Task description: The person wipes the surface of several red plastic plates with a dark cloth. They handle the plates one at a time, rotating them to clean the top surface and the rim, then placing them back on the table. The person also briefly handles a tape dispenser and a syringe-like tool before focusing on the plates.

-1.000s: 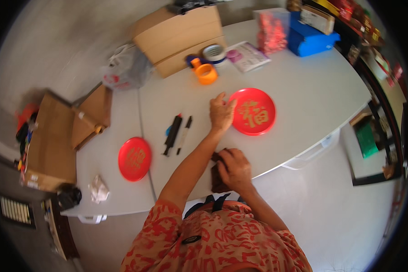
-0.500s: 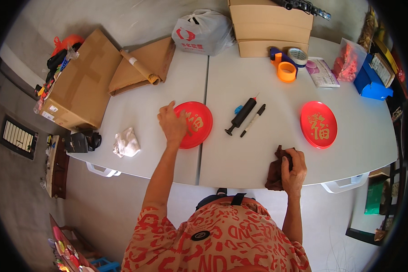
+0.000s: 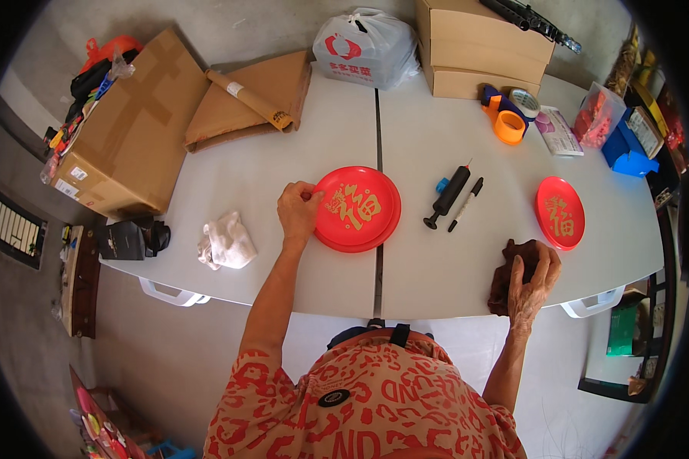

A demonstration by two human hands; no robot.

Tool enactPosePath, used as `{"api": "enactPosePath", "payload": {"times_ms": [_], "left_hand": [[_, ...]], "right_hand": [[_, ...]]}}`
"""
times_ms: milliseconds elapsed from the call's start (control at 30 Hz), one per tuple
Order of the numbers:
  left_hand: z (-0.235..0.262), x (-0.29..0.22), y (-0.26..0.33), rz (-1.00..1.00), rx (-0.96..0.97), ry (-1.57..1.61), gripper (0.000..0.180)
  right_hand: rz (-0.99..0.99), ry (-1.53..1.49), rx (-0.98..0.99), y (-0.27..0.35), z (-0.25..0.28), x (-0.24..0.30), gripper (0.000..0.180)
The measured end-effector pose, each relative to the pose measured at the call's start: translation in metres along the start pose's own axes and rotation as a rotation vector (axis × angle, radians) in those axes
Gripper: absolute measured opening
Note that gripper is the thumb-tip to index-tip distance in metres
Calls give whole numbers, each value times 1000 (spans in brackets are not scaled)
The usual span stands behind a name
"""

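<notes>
Left grip (image 3: pixel 295 215) pinches face-up plate (image 3: pixel 356 208) at rim. Right of plate, half-curled right grip (image 3: pixel 534 281) holds fore-and-aft brown cloth (image 3: pixel 502 283) on desk (image 3: pixel 444 275). Beyond plate: grey wall (image 3: pixel 272 30).

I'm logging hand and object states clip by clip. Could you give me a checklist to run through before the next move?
1. Left hand at the left red plate's rim: ok; grip firmness: cannot tell.
2. Single, flush rim there: not ok, a second red rim shows at lower right.
3. Right hand holding the brown cloth: ok.
4. Right red plate apart from that hand: ok.
5. Black pump and marker clear of both hands: ok.
</notes>
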State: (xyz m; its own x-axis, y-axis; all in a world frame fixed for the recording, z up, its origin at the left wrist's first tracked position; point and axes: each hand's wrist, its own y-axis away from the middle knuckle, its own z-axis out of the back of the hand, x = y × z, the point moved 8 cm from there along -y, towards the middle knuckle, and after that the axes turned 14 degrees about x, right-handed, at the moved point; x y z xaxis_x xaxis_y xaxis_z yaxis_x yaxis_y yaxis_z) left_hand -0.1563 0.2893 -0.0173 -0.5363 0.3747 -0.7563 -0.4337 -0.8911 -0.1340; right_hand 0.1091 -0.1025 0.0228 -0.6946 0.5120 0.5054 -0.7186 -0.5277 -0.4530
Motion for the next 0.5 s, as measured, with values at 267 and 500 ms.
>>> {"api": "enactPosePath", "payload": {"times_ms": [267, 500], "left_hand": [[13, -11, -5, -286, -116, 276, 12], [21, -36, 0, -74, 26, 809, 28]], "right_hand": [[-29, 226, 182, 19, -30, 5, 52], [84, 160, 351, 15, -27, 19, 71]]}}
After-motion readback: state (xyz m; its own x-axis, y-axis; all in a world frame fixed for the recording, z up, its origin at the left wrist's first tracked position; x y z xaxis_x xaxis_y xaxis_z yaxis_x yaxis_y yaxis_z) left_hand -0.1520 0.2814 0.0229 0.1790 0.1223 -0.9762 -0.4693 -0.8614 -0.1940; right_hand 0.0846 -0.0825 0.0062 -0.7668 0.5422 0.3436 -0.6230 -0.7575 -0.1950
